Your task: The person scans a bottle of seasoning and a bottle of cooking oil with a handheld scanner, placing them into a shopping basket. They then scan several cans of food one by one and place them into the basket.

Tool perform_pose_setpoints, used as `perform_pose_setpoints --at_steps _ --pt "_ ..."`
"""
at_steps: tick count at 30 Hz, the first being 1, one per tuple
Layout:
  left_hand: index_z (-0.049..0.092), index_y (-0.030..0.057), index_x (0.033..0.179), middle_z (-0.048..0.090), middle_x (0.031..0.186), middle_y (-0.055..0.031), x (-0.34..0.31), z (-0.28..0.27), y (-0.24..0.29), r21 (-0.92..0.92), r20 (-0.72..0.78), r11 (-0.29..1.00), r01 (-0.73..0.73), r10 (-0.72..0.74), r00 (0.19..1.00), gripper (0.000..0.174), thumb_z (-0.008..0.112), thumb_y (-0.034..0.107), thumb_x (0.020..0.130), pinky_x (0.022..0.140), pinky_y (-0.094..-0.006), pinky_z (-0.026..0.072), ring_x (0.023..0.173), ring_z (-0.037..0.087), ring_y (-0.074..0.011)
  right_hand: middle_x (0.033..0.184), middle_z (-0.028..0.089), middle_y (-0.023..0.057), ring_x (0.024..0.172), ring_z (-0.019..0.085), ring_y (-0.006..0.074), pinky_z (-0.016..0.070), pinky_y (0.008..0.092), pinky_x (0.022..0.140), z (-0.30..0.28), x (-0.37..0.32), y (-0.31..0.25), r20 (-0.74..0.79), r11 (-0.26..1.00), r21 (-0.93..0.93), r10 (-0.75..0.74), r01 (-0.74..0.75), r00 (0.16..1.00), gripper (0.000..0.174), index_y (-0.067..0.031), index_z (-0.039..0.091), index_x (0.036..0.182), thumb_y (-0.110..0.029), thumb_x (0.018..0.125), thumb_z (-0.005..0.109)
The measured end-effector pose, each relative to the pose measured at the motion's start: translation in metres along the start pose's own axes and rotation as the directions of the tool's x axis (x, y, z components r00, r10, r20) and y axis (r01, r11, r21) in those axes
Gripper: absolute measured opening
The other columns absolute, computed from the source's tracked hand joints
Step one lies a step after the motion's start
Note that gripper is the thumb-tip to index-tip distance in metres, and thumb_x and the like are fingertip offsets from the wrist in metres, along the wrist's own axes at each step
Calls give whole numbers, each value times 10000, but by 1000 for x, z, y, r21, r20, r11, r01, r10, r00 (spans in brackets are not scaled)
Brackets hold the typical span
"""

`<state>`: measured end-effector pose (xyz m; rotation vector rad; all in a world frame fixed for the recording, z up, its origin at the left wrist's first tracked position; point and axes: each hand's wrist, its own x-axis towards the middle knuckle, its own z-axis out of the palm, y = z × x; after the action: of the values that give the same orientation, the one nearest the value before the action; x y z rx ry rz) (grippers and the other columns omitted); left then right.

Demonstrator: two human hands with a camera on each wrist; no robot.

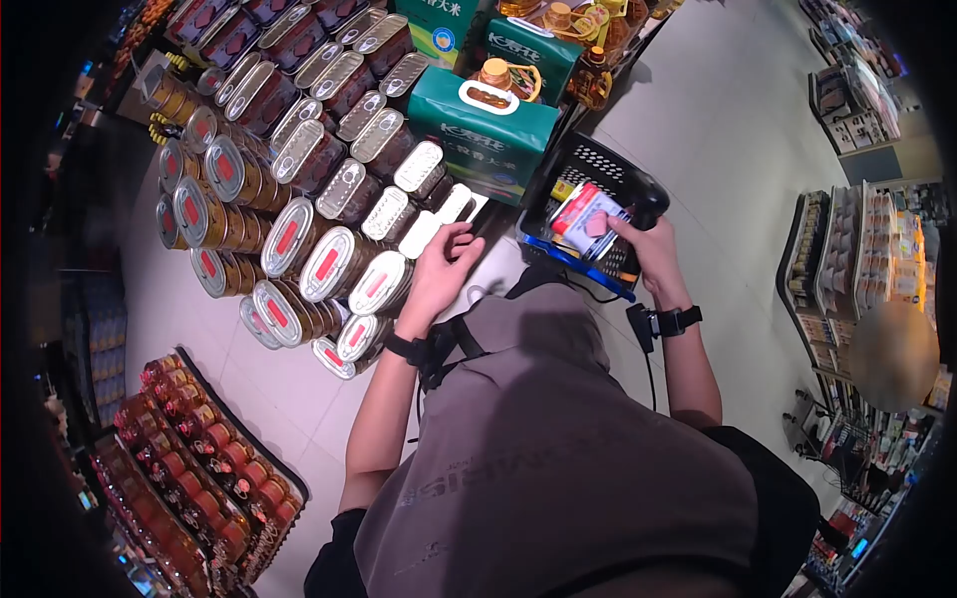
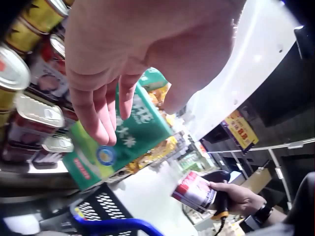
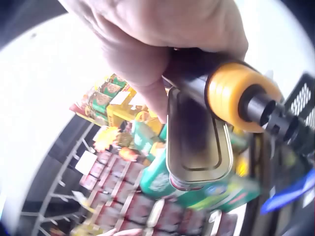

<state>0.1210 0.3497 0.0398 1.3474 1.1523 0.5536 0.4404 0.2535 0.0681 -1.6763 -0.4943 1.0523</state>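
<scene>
My right hand (image 1: 653, 249) grips a black barcode scanner (image 3: 194, 73) with an orange collar and a cable at its handle end. Held against it is a meat tin (image 1: 586, 221) with a red, white and dark label, my thumb over its side. The tin's bare metal base (image 3: 199, 164) faces the right wrist camera. Both are above a black shopping basket (image 1: 598, 159) with a blue handle (image 1: 573, 264). My left hand (image 1: 444, 264) hangs with loosely bent fingers, holding nothing, beside the front edge of the stacked tins (image 1: 389, 212).
Green rice boxes (image 1: 488, 135) stand behind the basket, with oil bottles (image 1: 593, 80) farther back. Round golden cans (image 1: 224, 169) are stacked to the left. A rack of red-lidded jars (image 1: 214, 448) is at lower left; store shelves (image 1: 847, 269) line the right across the pale floor (image 1: 718, 130).
</scene>
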Motion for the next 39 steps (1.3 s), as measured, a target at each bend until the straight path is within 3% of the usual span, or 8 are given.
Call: perform_pose_setpoints --at_steps 3,6,9,18,21,23,32,39 --pt "617 4 1206 663 920 -21 -11 -22 -71 99 -73 978 185 -179 981 301 671 186 972 732 -230 498 838 620 -92 970 719 188 871 722 314 574 400 757 -40 35 19 -200 773 -621 -317 130 927 471 41 582 1066 -158 741 859" --pt "654 -13 1110 676 855 -36 -46 -35 -134 227 -162 922 314 -282 946 265 678 200 953 712 -262 505 767 627 -112 948 707 235 920 697 399 561 463 787 -71 78 71 -181 522 -852 -225 -39 957 537 21 537 1109 -169 716 848" --pt "679 -21 1095 731 905 -179 -97 -34 -168 312 -274 852 420 -343 898 374 705 296 898 780 -348 541 847 712 -244 950 698 235 912 684 415 553 492 784 -99 114 146 19 375 -924 -147 74 989 528 -11 498 1147 -152 744 809" --pt "650 -37 1148 738 981 -227 -257 28 -186 186 -394 637 748 -649 651 402 656 275 893 831 -368 537 939 723 -303 1081 659 228 1030 652 409 538 491 864 -94 149 273 359 209 -915 27 346 933 470 -29 483 1211 -195 838 717" --pt "632 -44 1191 720 1060 -257 -291 53 -165 235 -323 669 705 -631 706 473 688 262 834 889 -392 522 1040 696 -361 1129 625 227 1068 628 404 528 493 896 -77 158 285 314 312 -919 216 239 925 436 -32 493 1205 -95 818 685" --pt "630 -43 1193 721 1078 -242 -330 71 -188 108 -345 775 622 -558 755 529 727 297 798 883 -394 523 1047 697 -361 1089 630 190 1029 637 379 554 462 852 -82 160 308 462 232 -865 24 445 886 388 -65 534 1196 -33 830 660" --pt "632 -7 1178 689 1113 -267 -336 147 -153 247 -371 637 730 -634 679 585 774 370 754 898 -437 523 1086 648 -441 1275 582 239 1222 559 409 477 481 1021 -89 216 379 371 329 -904 291 272 882 510 -38 494 1264 -101 812 721" --pt "594 -11 1278 646 1248 -254 -341 200 -152 81 -564 525 847 -677 474 634 748 375 799 982 -408 493 1179 608 -416 1144 665 236 1125 652 386 559 426 940 -67 261 453 338 44 -936 402 351 851 378 -3 546 1136 -31 791 697"
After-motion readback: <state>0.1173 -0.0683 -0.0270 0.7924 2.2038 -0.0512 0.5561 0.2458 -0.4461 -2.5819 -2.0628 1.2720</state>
